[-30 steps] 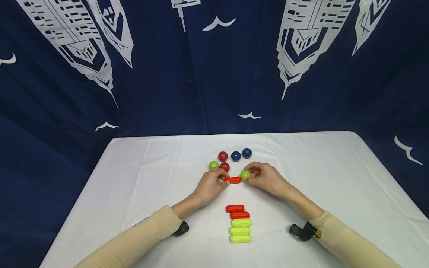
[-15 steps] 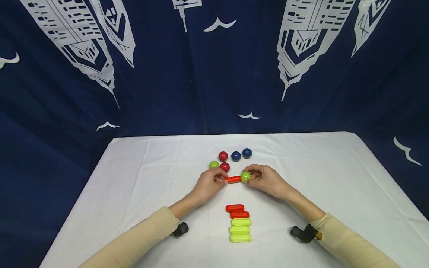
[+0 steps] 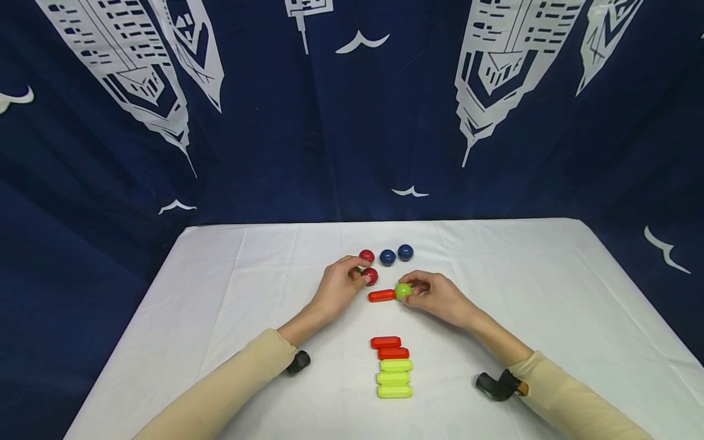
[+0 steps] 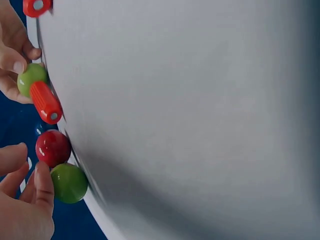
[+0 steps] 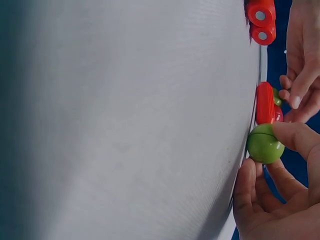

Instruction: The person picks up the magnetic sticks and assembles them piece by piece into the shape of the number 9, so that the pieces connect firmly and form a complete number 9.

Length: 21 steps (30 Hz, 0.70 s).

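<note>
My right hand (image 3: 440,296) pinches a green ball (image 5: 265,144) between thumb and fingers. A short red rod (image 3: 382,296) lies with one end against that ball; its other end shows a silvery disc in the left wrist view. My left hand (image 3: 338,284) is at a red ball (image 4: 53,148), its thumb and fingers spread around it. In the left wrist view a gap shows between one fingertip and the ball. Touching this red ball is a second green ball (image 4: 69,183), mostly hidden behind the left hand in the head view.
Behind the hands sit another red ball (image 3: 366,256) and two blue balls (image 3: 405,252). Nearer me, two red rods (image 3: 393,353) and several yellow-green rods (image 3: 393,378) lie in a column on the white tablecloth (image 3: 264,281). A dark blue curtain (image 3: 352,140) hangs behind the table.
First the right hand brought the green ball against the red rod's end. Then the left hand let go of the rod and moved back to the red ball.
</note>
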Motion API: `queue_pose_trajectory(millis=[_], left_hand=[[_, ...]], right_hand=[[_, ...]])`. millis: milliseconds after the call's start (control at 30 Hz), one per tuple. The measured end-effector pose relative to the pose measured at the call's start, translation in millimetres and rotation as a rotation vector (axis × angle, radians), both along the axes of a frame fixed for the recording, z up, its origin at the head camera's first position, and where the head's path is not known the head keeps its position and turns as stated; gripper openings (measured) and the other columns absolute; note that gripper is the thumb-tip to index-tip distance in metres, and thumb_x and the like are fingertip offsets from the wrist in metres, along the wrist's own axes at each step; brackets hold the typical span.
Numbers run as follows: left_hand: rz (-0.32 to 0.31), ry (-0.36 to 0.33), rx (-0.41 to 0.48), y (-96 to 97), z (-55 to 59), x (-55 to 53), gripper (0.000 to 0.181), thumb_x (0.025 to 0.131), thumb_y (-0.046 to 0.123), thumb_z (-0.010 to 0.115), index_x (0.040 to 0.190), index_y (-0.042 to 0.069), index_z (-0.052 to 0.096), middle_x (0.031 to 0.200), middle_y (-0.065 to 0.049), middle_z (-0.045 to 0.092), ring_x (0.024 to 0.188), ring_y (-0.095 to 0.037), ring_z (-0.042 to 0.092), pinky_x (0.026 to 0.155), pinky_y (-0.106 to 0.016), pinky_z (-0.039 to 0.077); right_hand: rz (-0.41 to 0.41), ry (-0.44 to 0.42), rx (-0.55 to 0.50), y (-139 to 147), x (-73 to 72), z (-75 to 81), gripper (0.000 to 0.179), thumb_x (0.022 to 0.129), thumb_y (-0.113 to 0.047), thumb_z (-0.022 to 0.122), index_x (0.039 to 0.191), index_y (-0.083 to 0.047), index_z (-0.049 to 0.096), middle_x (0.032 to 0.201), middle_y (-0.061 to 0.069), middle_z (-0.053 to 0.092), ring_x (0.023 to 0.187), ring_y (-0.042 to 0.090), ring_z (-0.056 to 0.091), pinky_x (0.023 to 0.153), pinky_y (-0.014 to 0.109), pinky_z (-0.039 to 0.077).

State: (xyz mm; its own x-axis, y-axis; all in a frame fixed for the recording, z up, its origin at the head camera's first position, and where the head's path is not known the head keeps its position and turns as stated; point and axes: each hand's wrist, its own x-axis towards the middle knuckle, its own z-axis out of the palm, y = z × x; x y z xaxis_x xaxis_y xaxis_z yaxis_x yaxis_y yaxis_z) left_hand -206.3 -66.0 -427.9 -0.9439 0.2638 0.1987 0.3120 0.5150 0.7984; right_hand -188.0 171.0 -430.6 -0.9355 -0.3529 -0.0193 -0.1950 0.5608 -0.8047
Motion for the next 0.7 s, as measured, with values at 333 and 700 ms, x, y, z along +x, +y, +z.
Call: queue_pose_trajectory(millis=[333,700], left_hand=[[-0.05,-0.013,-0.105,7.9,5.0,-5.8,0.026,0.088,0.001,0.07,0.114,0.003,0.071,0.081,-0.004,0.059,0.063,-0.014,0.049,0.058,-0.024,0.04],[-0.095,0.036,-0.124,12.8,1.1,-3.6,0.026,0.087,-0.004,0.068,0.113,0.002,0.07,0.112,-0.007,0.067,0.094,-0.019,0.062,0.085,-0.029,0.051]], right_hand=[[0.002,0.012,-0.013,1.2,1.0,-1.0,0.03,0.084,-0.009,0.075,0.113,-0.007,0.068,0.094,0.002,0.064,0.085,0.019,0.057,0.071,0.024,0.046],[0.002,0.001,-0.02,1.0,-0.3,-2.7,0.03,0.084,-0.007,0.074,0.113,-0.007,0.068,0.096,0.002,0.065,0.085,0.02,0.056,0.072,0.025,0.047]])
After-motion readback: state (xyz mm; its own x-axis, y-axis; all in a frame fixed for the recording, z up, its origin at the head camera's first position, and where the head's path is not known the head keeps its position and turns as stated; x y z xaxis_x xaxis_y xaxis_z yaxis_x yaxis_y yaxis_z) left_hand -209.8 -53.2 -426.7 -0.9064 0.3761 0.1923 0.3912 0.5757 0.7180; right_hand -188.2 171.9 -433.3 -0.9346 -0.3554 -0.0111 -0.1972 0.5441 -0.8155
